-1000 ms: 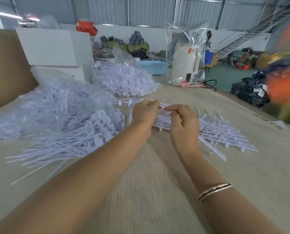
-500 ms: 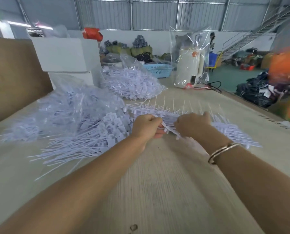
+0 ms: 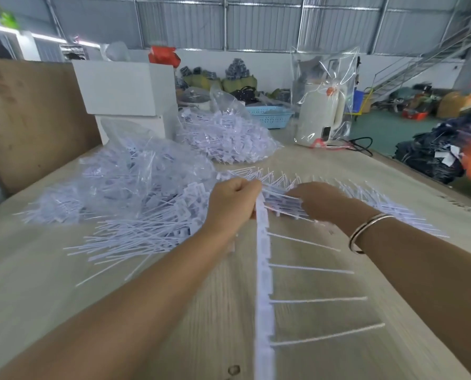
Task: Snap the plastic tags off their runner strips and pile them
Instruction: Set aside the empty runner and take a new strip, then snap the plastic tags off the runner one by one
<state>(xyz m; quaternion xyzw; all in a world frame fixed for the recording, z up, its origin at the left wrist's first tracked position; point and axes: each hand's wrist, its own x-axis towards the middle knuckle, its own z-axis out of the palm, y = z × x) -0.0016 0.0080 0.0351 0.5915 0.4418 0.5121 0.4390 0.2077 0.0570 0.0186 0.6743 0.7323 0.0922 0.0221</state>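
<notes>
1. The left hand is clenched round the far end of a long white plastic runner strip, which runs from that fist toward the viewer and out of the bottom of the view; thin white tag stems still stick out from its right side.
2. The right hand, just right of the runner strip's far end, rests on a fanned stack of white tag strips lying on the pale wooden tabletop; whether it is grasping them or only pressing on them cannot be told, since the fingers are blurred and turned away.
3. Work done, as a judgement: a loose pile of detached white tags lies left of the runner strip, with two clear plastic bags full of white tags beyond it.
4. Work left, as a judgement: the held strip carries several unsnapped tags, and the stack to its right appears untouched, so much remains.
5. Hard to make out: the strip's near end is cut off, motion blur softens both hands, and the bagged contents cannot be told as snapped or not.
</notes>
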